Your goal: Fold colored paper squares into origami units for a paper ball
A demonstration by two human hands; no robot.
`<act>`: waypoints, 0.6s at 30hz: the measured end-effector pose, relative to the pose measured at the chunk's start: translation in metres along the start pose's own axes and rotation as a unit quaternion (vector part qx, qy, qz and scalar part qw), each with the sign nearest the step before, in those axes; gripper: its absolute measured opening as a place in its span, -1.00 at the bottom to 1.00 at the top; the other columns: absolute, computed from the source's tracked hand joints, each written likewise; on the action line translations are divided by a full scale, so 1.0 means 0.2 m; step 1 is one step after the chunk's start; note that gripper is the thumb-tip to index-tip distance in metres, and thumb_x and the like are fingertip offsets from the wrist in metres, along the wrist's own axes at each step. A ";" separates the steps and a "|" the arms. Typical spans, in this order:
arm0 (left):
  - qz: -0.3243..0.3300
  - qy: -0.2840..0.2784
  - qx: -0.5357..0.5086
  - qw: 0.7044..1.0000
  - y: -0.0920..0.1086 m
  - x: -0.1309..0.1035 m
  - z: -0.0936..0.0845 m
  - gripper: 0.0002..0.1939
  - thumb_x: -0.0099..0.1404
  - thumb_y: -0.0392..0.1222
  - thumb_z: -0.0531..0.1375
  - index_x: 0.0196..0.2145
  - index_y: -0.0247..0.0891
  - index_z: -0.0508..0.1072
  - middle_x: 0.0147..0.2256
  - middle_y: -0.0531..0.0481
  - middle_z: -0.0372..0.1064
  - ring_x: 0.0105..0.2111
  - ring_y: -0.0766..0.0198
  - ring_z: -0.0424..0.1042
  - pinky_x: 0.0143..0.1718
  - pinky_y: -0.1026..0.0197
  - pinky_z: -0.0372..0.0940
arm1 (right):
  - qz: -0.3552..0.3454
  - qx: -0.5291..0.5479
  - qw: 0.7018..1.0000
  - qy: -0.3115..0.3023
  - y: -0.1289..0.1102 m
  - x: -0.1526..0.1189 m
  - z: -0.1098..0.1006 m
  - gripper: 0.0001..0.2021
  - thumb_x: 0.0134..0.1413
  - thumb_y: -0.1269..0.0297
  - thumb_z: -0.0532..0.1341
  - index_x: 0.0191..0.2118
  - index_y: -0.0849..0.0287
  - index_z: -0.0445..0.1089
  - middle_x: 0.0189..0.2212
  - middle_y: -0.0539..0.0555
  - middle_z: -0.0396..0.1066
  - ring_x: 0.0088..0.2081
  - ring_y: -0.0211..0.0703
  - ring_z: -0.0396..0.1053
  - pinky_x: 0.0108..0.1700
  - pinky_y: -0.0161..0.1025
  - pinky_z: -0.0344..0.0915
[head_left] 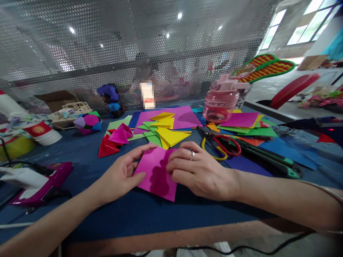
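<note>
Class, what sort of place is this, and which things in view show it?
Probably a paper-craft workspace, judging by the magenta sheet in front, the folded yellow paper behind it and the scissors.

At two o'clock, the translucent pink plastic bottle (221, 98) bears pale lettering (215, 103), apparently ending in "TI"; the rest is blurred. At nine o'clock, the stacked red-and-white paper cups (44, 134) show a round gold emblem (39, 129), too small to read.
</note>
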State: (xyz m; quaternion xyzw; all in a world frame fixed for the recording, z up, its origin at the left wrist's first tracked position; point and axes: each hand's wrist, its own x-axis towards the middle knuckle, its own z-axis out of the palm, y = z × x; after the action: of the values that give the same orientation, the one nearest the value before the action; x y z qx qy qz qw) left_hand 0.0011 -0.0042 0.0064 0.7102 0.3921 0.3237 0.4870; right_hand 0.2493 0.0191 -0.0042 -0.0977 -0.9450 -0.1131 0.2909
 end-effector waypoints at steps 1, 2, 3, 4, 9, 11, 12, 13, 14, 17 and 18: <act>-0.007 0.002 0.015 1.000 0.00 0.00 -0.01 -0.44 0.28 -0.33 0.19 0.22 -0.14 0.26 0.24 -0.07 0.21 0.20 0.09 0.25 0.14 0.13 0.25 | 0.007 -0.007 1.000 -0.002 0.02 0.00 0.00 -0.76 0.28 0.53 -0.02 -0.30 0.18 0.34 -0.22 0.03 0.49 -0.14 -0.17 0.31 0.02 -0.11 0.09; -0.023 0.000 0.033 0.999 0.01 0.00 -0.01 -0.46 0.27 -0.32 0.18 0.20 -0.14 0.30 0.22 -0.05 0.25 0.18 0.08 0.27 0.12 0.14 0.26 | 0.015 -0.013 1.000 -0.005 0.03 -0.01 0.00 -0.76 0.25 0.55 -0.02 -0.31 0.18 0.34 -0.22 0.04 0.49 -0.15 -0.17 0.31 -0.01 -0.13 0.11; -0.043 -0.003 0.055 0.998 0.01 0.00 -0.02 -0.48 0.26 -0.31 0.18 0.18 -0.14 0.34 0.18 -0.03 0.31 0.14 0.07 0.31 0.07 0.14 0.30 | 0.022 -0.018 1.000 -0.007 0.04 -0.01 0.01 -0.75 0.23 0.57 -0.02 -0.32 0.18 0.34 -0.22 0.05 0.50 -0.17 -0.17 0.31 -0.03 -0.14 0.12; -0.064 -0.005 0.079 0.995 0.02 0.00 -0.02 -0.51 0.26 -0.29 0.17 0.15 -0.14 0.38 0.13 -0.01 0.36 0.08 0.06 0.37 0.01 0.15 0.33 | 0.029 -0.021 0.999 -0.009 0.05 -0.01 0.01 -0.75 0.21 0.58 -0.02 -0.32 0.18 0.34 -0.22 0.06 0.50 -0.18 -0.16 0.31 -0.04 -0.15 0.13; -0.100 0.007 0.150 0.984 0.04 -0.01 -0.02 -0.62 0.30 -0.12 0.18 0.06 -0.18 0.47 -0.04 -0.03 0.48 -0.18 0.10 0.48 -0.27 0.23 0.36 | 0.050 -0.016 0.998 -0.019 0.08 -0.03 0.04 -0.77 0.16 0.59 0.00 -0.33 0.21 0.35 -0.30 0.12 0.49 -0.22 -0.13 0.35 -0.09 -0.15 0.21; -0.091 0.009 0.182 0.979 0.04 -0.01 -0.02 -0.63 0.30 -0.02 0.20 0.01 -0.17 0.51 -0.10 -0.03 0.52 -0.20 0.09 0.49 -0.30 0.25 0.34 | 0.058 0.007 0.998 -0.039 0.08 -0.03 0.05 -0.82 0.17 0.54 0.03 -0.34 0.23 0.35 -0.35 0.12 0.48 -0.26 -0.13 0.38 -0.08 -0.14 0.25; -0.084 0.012 0.205 0.975 0.04 -0.02 -0.02 -0.63 0.28 0.00 0.22 -0.01 -0.16 0.52 -0.12 -0.02 0.54 -0.20 0.08 0.50 -0.31 0.26 0.33 | 0.062 0.021 0.997 -0.052 0.08 -0.03 0.05 -0.85 0.18 0.50 0.06 -0.33 0.23 0.36 -0.36 0.12 0.48 -0.27 -0.14 0.39 -0.06 -0.14 0.26; -0.074 0.016 0.229 0.970 0.04 -0.02 -0.02 -0.63 0.25 0.01 0.25 -0.03 -0.15 0.54 -0.16 -0.01 0.55 -0.21 0.08 0.50 -0.32 0.27 0.33 | 0.065 0.035 0.995 -0.065 0.07 -0.03 0.05 -0.89 0.19 0.45 0.10 -0.31 0.24 0.36 -0.36 0.13 0.48 -0.27 -0.13 0.40 -0.04 -0.13 0.27; -0.063 0.019 0.252 0.966 0.04 -0.02 -0.03 -0.62 0.22 0.01 0.28 -0.04 -0.15 0.55 -0.19 0.00 0.56 -0.24 0.08 0.50 -0.33 0.28 0.33 | 0.068 0.046 0.994 -0.078 0.07 -0.03 0.05 -0.91 0.19 0.39 0.14 -0.27 0.25 0.38 -0.33 0.14 0.49 -0.25 -0.12 0.41 -0.04 -0.13 0.29; -0.042 0.002 0.279 0.959 0.04 -0.04 -0.05 -0.51 0.12 -0.01 0.36 0.01 -0.15 0.53 -0.24 0.01 0.56 -0.30 0.09 0.50 -0.35 0.29 0.33 | 0.064 0.053 0.993 -0.086 0.06 -0.02 0.04 -0.76 0.19 0.25 0.20 -0.08 0.29 0.38 -0.21 0.21 0.51 -0.15 -0.05 0.42 -0.03 -0.10 0.32; -0.044 -0.011 0.275 0.960 0.04 -0.04 -0.05 -0.47 0.11 -0.01 0.37 0.05 -0.14 0.50 -0.22 0.01 0.56 -0.27 0.07 0.50 -0.33 0.28 0.34 | 0.053 0.050 0.994 -0.081 0.05 -0.01 0.03 -0.71 0.22 0.24 0.19 -0.02 0.30 0.36 -0.16 0.22 0.50 -0.11 -0.04 0.42 -0.02 -0.10 0.32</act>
State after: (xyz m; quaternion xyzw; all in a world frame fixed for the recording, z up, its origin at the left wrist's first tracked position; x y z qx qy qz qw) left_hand -0.0092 -0.0089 0.0171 0.8025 0.4914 0.1735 0.2906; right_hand 0.2506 0.0305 -0.0091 -0.1420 -0.9633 -0.0413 0.2239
